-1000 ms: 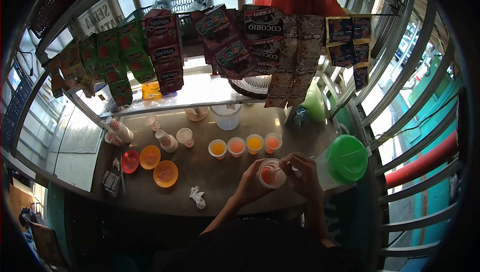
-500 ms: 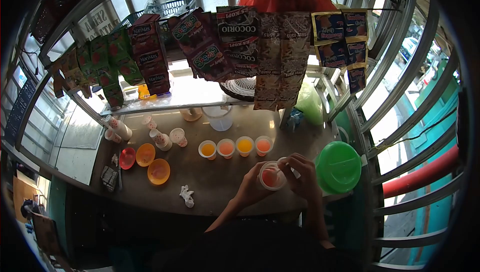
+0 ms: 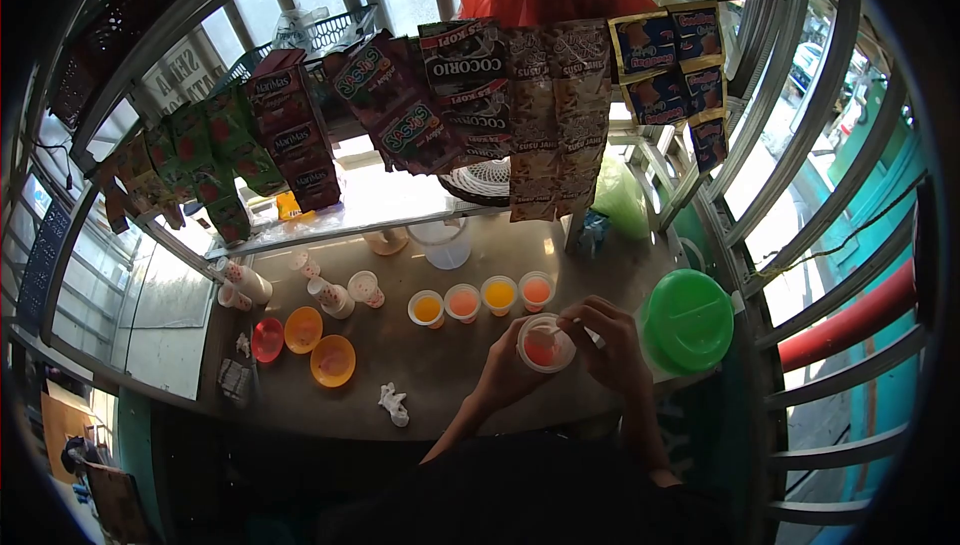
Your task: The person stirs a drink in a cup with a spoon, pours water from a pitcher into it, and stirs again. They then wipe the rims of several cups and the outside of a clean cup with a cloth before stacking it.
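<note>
A clear plastic cup (image 3: 543,348) with a pinkish-red drink is in my left hand (image 3: 503,372), whose fingers are wrapped round its side. Over the rim, my right hand (image 3: 607,345) pinches a pale, thin spoon (image 3: 553,330) that reaches into the cup; its lower end is hard to make out. Just beyond my hands, filled cups stand in a row: an orange drink (image 3: 427,309) at the left end, then a pink drink (image 3: 462,302), a yellow-orange drink (image 3: 498,295) and another pink drink (image 3: 536,290).
A tub with a green lid (image 3: 690,321) stands right of my hands. Orange bowls (image 3: 332,361), a red bowl (image 3: 268,340) and stacked paper cups (image 3: 330,297) occupy the left. Crumpled white tissue (image 3: 394,405) lies near the front edge. Drink sachets (image 3: 470,85) hang overhead.
The view has shifted slightly, so the counter items appear further right. My left hand still holds the cup, and my right hand's fingers have moved a little at the rim with the spoon.
</note>
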